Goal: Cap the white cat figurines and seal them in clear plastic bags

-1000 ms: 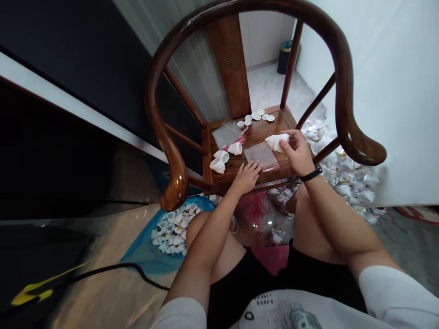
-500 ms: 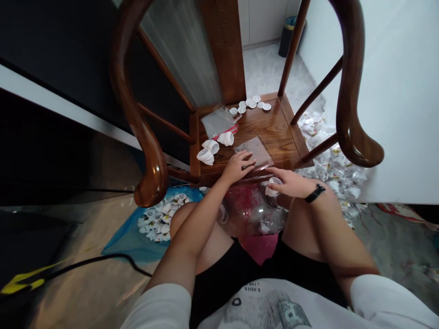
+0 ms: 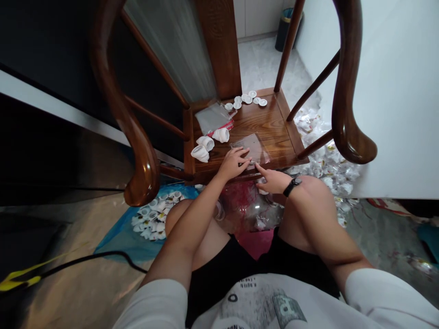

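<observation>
My left hand (image 3: 233, 163) lies with fingers apart on a clear plastic bag (image 3: 253, 144), which is flat near the front edge of the wooden chair seat (image 3: 274, 132). My right hand (image 3: 275, 181) stretches its index finger to the bag's near edge. Its other fingers curl around a white hollow piece (image 3: 263, 188), mostly hidden beneath them. Left of the bag on the seat are three white hollow, ridged pieces (image 3: 206, 143). Behind them lies a stack of clear bags (image 3: 213, 118) with a red strip. Several white round discs (image 3: 247, 98) sit at the back of the seat.
Chair arms (image 3: 142, 183) curve up on both sides of the seat. Many white pieces (image 3: 156, 219) lie on a blue plastic sheet (image 3: 113, 242) at floor left. Bagged pieces (image 3: 329, 160) are heaped on the right. A black cable (image 3: 103, 254) crosses the floor; a bin (image 3: 288, 29) stands behind.
My right hand has moved left toward my left hand, its index finger now at the bag's near edge. My left hand stays on the bag. The view has shifted slightly.
</observation>
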`<state>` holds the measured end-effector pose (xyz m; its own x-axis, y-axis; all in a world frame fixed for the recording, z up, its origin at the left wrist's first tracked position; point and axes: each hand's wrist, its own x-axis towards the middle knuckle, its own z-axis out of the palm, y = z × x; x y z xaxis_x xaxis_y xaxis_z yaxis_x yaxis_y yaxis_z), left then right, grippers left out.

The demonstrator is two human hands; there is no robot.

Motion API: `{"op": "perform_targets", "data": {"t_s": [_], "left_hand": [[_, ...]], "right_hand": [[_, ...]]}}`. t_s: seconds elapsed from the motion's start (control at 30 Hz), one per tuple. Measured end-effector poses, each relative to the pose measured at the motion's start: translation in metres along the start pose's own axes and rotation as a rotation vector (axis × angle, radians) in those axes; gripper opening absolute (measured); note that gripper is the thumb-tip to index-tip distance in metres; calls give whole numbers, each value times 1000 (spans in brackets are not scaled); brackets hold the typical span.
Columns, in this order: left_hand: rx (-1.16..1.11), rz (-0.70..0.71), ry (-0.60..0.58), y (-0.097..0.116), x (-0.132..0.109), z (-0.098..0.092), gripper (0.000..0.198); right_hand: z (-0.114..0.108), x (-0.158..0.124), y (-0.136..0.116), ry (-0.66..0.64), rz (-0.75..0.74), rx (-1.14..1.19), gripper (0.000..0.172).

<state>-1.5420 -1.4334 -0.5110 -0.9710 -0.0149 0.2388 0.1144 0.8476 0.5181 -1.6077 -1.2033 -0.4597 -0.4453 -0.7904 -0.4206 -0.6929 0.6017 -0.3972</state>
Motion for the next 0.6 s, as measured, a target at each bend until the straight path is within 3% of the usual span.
{"op": "perform_targets", "data": {"t_s": [0.2,0.4,0.6], "left_hand": [[-72,-28,100,-8,2,4,24],[-101,48,1,-14,3,4,24],[-132,-1,83,-12,5,5,12]], "right_hand": [[-2,1,-4,-52,22,-29,93],[-2,0,-5,-47,19,-23,95],[-2,0,-2,-36,8,-10,90]]}}
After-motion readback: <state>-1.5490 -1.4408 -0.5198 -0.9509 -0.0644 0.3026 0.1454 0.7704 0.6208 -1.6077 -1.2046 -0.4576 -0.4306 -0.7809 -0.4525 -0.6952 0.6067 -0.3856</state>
